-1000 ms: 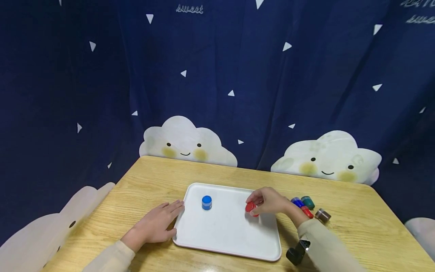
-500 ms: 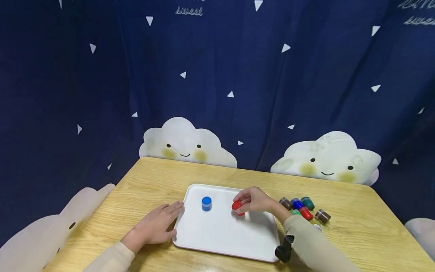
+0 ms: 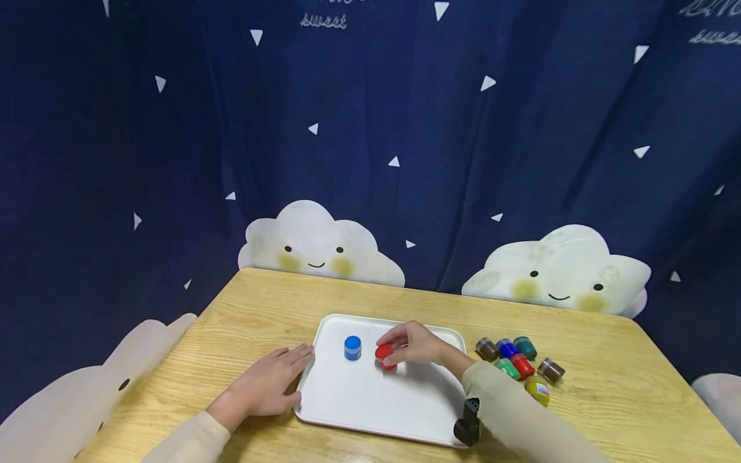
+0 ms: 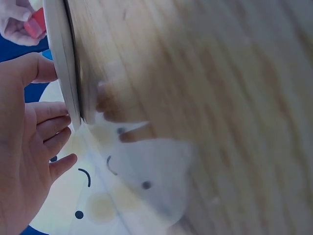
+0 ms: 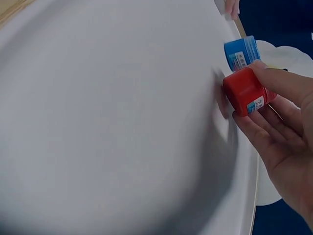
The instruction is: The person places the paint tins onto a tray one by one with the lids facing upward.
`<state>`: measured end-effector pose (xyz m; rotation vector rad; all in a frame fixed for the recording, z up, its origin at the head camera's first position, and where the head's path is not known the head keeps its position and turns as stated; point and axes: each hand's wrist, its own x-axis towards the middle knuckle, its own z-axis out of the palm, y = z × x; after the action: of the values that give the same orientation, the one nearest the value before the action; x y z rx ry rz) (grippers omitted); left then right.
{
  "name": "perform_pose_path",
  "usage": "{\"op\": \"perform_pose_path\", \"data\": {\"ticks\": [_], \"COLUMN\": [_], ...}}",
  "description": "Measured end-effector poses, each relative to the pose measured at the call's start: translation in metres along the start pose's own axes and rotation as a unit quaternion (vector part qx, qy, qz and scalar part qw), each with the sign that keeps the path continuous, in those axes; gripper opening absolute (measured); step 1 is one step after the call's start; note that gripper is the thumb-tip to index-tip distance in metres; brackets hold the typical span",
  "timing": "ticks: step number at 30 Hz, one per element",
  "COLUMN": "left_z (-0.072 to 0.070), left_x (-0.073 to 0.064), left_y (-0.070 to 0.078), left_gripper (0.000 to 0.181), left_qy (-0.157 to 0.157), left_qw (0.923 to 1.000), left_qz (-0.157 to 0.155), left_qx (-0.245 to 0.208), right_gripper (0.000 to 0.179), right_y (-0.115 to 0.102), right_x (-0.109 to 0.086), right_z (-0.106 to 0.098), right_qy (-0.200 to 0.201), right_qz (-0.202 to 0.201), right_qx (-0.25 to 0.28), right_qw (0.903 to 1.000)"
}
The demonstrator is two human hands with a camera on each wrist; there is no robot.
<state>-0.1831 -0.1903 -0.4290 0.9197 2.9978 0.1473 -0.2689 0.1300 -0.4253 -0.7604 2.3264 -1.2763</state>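
My right hand (image 3: 418, 345) pinches a small red paint jar (image 3: 384, 355) between thumb and fingers, close over the white tray (image 3: 370, 405). In the right wrist view the red jar (image 5: 243, 91) is tilted, with a small label on its side. Just left of it, a blue paint jar (image 3: 352, 348) stands upright on the tray. My left hand (image 3: 269, 379) lies with straight fingers at the tray's left rim; in the left wrist view its fingertips meet the tray's edge (image 4: 63, 63).
Right of the tray, several paint jars lie in a cluster on the wooden table (image 3: 613, 386): brown (image 3: 487, 348), dark blue (image 3: 507, 348), dark green (image 3: 525, 347), red (image 3: 523, 366), green (image 3: 507, 368), yellow (image 3: 538, 390), and another brown one. A dark blue curtain (image 3: 370, 96) hangs behind.
My right hand has carried the red paint jar leftward over the tray, nearer the blue one. More jars at the right show from behind the arm. My left hand has stayed put.
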Motion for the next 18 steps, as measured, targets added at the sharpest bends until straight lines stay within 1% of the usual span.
{"op": "perform_pose_path", "data": {"ticks": [3,11,18], "left_z": [0.0,0.001,0.0], "left_x": [0.0,0.001,0.0], "left_y": [0.0,-0.001,0.0], "left_gripper": [0.065,0.065,0.065], "left_qy": [0.0,-0.001,-0.002], "left_qw": [1.0,1.0,1.0], "left_qz": [0.001,0.001,0.002], "left_qx": [0.001,0.007,0.004], "right_gripper": [0.037,0.035,0.035], "right_y": [-0.002,-0.002,-0.005], "right_x": [0.003,0.012,0.015], "right_z": [0.004,0.012,0.015], "right_qy": [0.005,0.04,0.047], "right_qz": [-0.003,-0.002,-0.009], "right_qx": [0.002,-0.011,-0.02], "right_qw": [1.0,0.9991,0.9986]}}
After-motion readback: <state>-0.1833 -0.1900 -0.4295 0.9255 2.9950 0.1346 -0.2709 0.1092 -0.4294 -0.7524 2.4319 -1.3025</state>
